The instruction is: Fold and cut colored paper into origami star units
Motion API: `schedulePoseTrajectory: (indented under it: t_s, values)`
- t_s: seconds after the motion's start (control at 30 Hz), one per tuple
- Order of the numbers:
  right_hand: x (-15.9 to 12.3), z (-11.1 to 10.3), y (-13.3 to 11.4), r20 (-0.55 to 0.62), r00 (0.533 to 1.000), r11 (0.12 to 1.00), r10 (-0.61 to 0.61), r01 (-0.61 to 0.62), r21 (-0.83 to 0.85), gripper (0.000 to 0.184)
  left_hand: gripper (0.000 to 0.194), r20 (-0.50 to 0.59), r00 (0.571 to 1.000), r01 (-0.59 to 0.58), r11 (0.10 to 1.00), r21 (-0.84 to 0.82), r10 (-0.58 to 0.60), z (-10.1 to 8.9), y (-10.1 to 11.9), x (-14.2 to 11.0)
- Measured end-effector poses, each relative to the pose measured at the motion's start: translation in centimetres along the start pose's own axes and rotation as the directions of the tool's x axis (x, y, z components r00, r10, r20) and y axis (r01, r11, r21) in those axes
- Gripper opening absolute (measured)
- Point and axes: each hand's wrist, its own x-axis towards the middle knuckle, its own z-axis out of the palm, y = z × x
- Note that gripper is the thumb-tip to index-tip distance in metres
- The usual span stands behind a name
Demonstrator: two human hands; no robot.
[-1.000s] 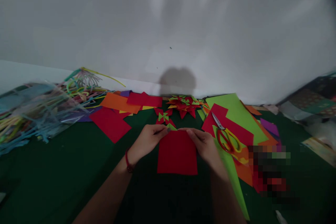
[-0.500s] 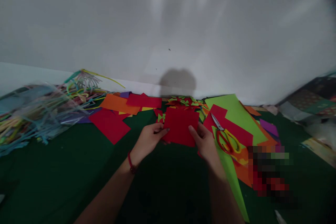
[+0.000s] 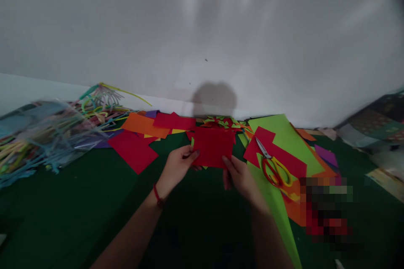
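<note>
Between my two hands is a red sheet of paper (image 3: 212, 147), held up above the green tablecloth (image 3: 198, 218). My left hand (image 3: 179, 162) pinches its left edge, thumb on the near face and fingers behind. At the lower right corner, my right hand (image 3: 240, 174) grips the sheet between thumb and fingers. Cut green and red paper pieces (image 3: 221, 122) lie in a heap just behind the sheet, partly hidden by it. To the right of my right hand, scissors (image 3: 273, 168) with red and yellow handles rest on coloured paper.
Pipe cleaners (image 3: 94, 113) in clear plastic pile up at the left. Orange paper (image 3: 145, 125) and another red sheet (image 3: 134, 151) lie nearer the middle. Large light-green paper (image 3: 293, 147) spreads at the right. A white wall (image 3: 202, 29) rises behind the table.
The red sheet has shifted slightly left and looks shorter from top to bottom. My right hand has moved left and down along it; my left hand has stayed nearly in place.
</note>
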Motion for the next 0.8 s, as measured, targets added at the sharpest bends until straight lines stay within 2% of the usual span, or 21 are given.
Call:
schedulePoseTrajectory:
  t_s: [0.07, 0.13, 0.2, 0.27, 0.4, 0.57, 0.7, 0.77, 0.8]
  values:
    - [0.4, -0.1, 0.2, -0.059, 0.998, 0.999, -0.021, 0.023, 0.033, 0.032, 0.023, -0.053, 0.998, -0.030, 0.994, 0.108, 0.036, 0.1, 0.0, -0.1]
    - [0.8, -0.4, 0.3, -0.214, 0.974, 0.996, -0.076, 0.085, 0.032, 0.043, 0.025, -0.098, 0.991, -0.062, 0.968, 0.244, 0.088, 0.1, 0.0, -0.2]
    - [0.9, -0.8, 0.2, -0.354, 0.926, 0.991, -0.129, 0.133, -0.013, 0.048, 0.027, -0.071, 0.990, -0.089, 0.933, 0.349, 0.121, 0.1, 0.0, -0.3]
    - [0.9, -1.4, 0.1, -0.397, 0.903, 0.986, -0.164, 0.144, -0.081, 0.043, 0.027, 0.001, 0.993, -0.110, 0.914, 0.391, 0.119, 0.1, 0.0, -0.3]
    - [0.5, -2.3, 0.0, -0.381, 0.906, 0.978, -0.187, 0.133, -0.163, 0.029, 0.025, 0.064, 0.993, -0.117, 0.929, 0.350, 0.101, -0.2, -0.1, -0.2]
    - [0.3, -2.3, -0.1, -0.304, 0.942, 0.989, -0.142, 0.126, -0.074, 0.030, 0.036, 0.052, 0.999, -0.006, 0.992, 0.124, 0.000, -0.5, -0.4, 0.0]
    - [0.2, -2.0, -0.6, -0.246, 0.964, 0.995, -0.103, 0.104, -0.009, 0.031, 0.032, 0.085, 0.993, 0.083, 0.996, -0.020, -0.081, -0.1, -0.3, -0.2]
    - [0.1, -2.0, -0.7, -0.238, 0.967, 0.994, -0.092, 0.103, 0.035, 0.031, 0.032, 0.083, 0.992, 0.100, 0.993, -0.060, -0.095, 0.1, -0.3, -0.3]
    - [0.1, -2.0, -0.8, -0.239, 0.967, 0.993, -0.089, 0.106, 0.061, 0.032, 0.033, 0.043, 0.996, 0.076, 0.995, -0.060, -0.073, 0.2, -0.3, -0.3]
